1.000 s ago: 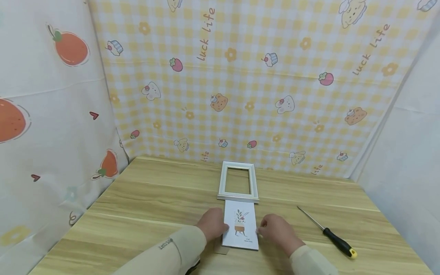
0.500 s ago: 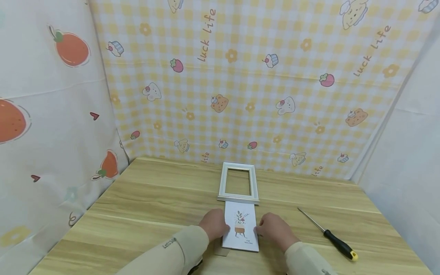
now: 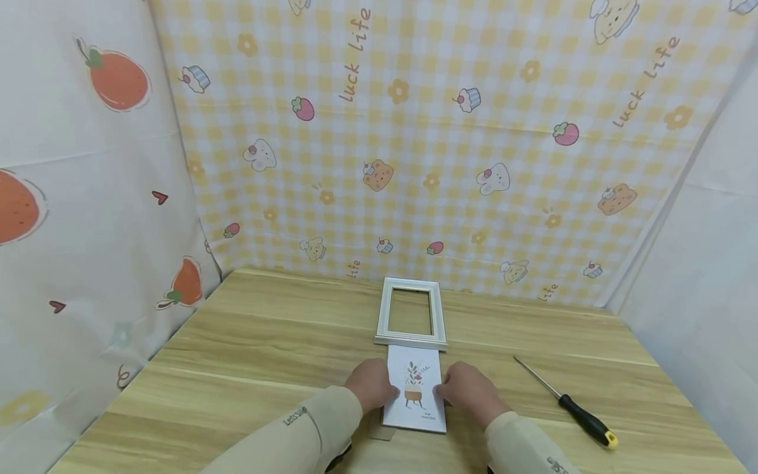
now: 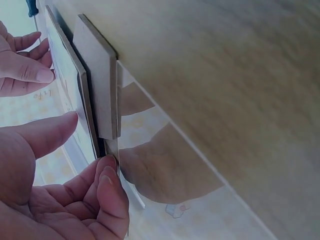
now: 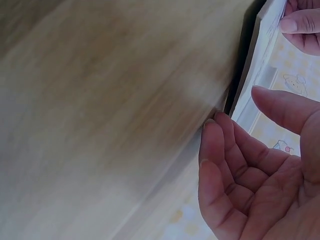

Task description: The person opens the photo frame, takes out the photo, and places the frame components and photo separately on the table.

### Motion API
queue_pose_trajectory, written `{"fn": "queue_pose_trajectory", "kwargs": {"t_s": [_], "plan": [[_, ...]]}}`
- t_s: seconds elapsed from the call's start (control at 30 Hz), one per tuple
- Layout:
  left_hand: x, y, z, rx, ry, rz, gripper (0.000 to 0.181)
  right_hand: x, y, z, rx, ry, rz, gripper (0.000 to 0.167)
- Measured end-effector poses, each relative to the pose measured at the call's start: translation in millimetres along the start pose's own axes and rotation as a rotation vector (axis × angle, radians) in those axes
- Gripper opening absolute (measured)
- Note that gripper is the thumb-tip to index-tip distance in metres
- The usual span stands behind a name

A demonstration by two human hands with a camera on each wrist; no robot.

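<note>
A white picture card (image 3: 414, 421) with a printed potted plant lies on the table, its far edge against the picture frame. Brown board shows under it (image 4: 90, 110) in the left wrist view. A thicker brown flap (image 4: 97, 75) stands off behind that board. My left hand (image 3: 370, 385) pinches the card and board at the left edge, thumb on the printed face and fingers curled underneath. At the opposite edge my right hand (image 3: 474, 392) grips likewise, its thumb (image 5: 277, 102) over the face. The white picture frame (image 3: 382, 313), an open rectangle, lies just beyond.
To the right lies a screwdriver (image 3: 586, 421) with a black and yellow handle. The wood-grain table (image 3: 266, 329) meets a yellow checked cloth (image 3: 331, 131) at the back. White cloth hangs on both sides.
My right hand has moved left, its fingers and thumb now further over the card's right edge. My left hand has shifted slightly right onto the card. Frame and screwdriver stay put.
</note>
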State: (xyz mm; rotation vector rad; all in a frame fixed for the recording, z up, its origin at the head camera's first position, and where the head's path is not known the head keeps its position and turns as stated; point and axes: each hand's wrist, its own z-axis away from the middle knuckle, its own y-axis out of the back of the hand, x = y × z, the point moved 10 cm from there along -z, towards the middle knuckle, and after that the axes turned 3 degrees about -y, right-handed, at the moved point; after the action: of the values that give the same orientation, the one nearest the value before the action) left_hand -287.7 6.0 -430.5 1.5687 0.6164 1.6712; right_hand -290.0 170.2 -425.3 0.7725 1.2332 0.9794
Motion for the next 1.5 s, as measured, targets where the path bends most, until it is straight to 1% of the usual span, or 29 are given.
{"fn": "queue_pose_trajectory", "kwargs": {"t_s": [0.13,0.5,0.8,0.93,1.03,1.33,1.5], "plan": [[0.6,0.9,0.7,0.001,0.002,0.004,0.019,-1,0,-0.7,0.007,0.001,0.006,0.023],[3.2,3.8,2.3,-0.001,-0.020,-0.001,0.017,-5,-1,0.1,0.006,0.001,0.026,0.024],[1.7,1.4,1.1,0.001,-0.041,-0.020,0.018,-4,-4,-3.0,0.009,0.004,0.031,0.025],[1.2,0.7,0.8,0.006,-0.042,-0.012,0.017,-4,-5,-1.6,0.001,-0.003,0.029,0.023],[1.0,0.6,1.1,0.006,-0.041,-0.009,0.017,-5,-5,-0.7,0.001,-0.013,0.028,0.023],[3.6,2.4,3.1,0.010,-0.062,-0.020,0.018,-10,0,2.4,0.024,-0.010,0.023,0.020],[4.1,3.1,2.7,0.012,-0.071,-0.016,0.018,-10,0,1.8,0.021,-0.014,0.013,0.020]]}}
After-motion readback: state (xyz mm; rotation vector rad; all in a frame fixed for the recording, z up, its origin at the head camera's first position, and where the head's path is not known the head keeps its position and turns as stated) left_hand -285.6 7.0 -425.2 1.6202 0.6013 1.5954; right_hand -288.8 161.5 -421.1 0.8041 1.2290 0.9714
